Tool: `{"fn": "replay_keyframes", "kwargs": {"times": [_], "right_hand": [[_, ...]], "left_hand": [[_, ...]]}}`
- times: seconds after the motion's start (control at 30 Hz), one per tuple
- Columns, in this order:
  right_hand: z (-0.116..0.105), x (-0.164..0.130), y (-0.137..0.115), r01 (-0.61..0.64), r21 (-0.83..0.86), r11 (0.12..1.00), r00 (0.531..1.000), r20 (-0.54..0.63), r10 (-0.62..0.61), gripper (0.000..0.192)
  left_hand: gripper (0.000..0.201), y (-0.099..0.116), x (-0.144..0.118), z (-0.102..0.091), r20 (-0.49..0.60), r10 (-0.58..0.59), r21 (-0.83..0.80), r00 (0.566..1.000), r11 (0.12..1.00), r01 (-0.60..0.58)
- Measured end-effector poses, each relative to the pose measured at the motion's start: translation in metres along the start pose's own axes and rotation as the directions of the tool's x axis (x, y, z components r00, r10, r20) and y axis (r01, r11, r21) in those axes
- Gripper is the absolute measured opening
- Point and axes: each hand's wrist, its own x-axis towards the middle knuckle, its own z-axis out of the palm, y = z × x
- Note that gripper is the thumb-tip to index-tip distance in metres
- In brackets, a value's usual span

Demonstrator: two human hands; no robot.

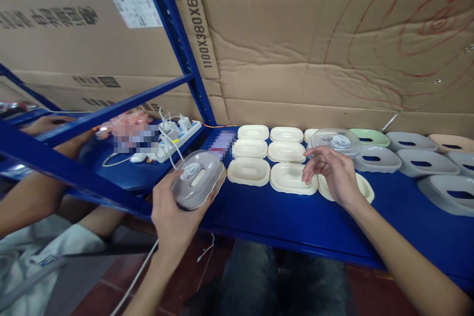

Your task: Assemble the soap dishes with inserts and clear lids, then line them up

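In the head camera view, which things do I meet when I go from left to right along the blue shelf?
White power strip → left hand holding a grey lidded box → cream trays → right hand → clear lid → green base → grey bases.

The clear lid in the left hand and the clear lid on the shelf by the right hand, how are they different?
The held lid is gripped by the left hand, tilted off the shelf; the shelf lid rests flat on a tray, beyond the right hand. The held lid appears larger, being nearer. Both are clear with round labels.
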Motion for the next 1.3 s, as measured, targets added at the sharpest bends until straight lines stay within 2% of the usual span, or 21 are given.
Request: {"fn": "replay_keyframes", "kwargs": {"times": [0.33,0.43,0.5,0.57,0.63,0.73,0.87,1.07,1.23,1.3], "right_hand": [[0.002,0.002,-0.003,0.004,-0.045,0.999,1.0,-0.002,-0.004,0.046],[0.002,-0.002,-0.001,0.087,-0.243,0.966,0.996,0.037,-0.08,0.039],[0.004,-0.005,0.001,0.24,-0.487,0.839,0.971,0.12,-0.208,0.029],[0.007,-0.007,0.006,0.415,-0.655,0.631,0.91,0.29,-0.296,0.023],[0.009,-0.009,0.013,0.53,-0.705,0.471,0.848,0.455,-0.273,0.031],[0.011,-0.011,0.023,0.58,-0.725,0.372,0.809,0.564,-0.163,0.044],[0.01,-0.012,0.03,0.583,-0.734,0.348,0.801,0.591,-0.095,0.044],[0.01,-0.011,0.026,0.578,-0.726,0.374,0.803,0.588,-0.099,0.042],[0.011,-0.011,0.025,0.58,-0.716,0.39,0.804,0.579,-0.133,0.04],[0.013,-0.012,0.023,0.575,-0.71,0.408,0.81,0.565,-0.158,0.041]], "left_hand": [[0.085,-0.001,-0.001,0.0,-0.01,0.001,0.007,1.0,1.0,-0.001],[0.087,0.0,-0.001,0.001,-0.015,0.008,0.01,1.0,1.0,-0.008],[0.082,0.0,-0.001,0.003,-0.019,0.004,0.016,1.0,1.0,-0.004],[0.08,-0.001,-0.001,0.004,-0.043,-0.001,0.02,0.999,1.0,0.002],[0.081,-0.003,0.0,0.005,-0.061,-0.006,0.022,0.998,1.0,0.008],[0.086,-0.005,0.001,0.006,-0.058,-0.008,0.017,0.998,1.0,0.009],[0.091,-0.005,0.001,0.006,-0.026,-0.049,0.007,0.998,0.999,0.049],[0.091,-0.006,0.0,0.005,-0.005,-0.13,0.003,0.992,0.992,0.13],[0.1,-0.004,0.004,-0.004,-0.058,-0.205,-0.016,0.977,0.979,0.204],[0.1,0.0,0.006,-0.01,-0.104,-0.201,-0.043,0.974,0.979,0.198]]}}
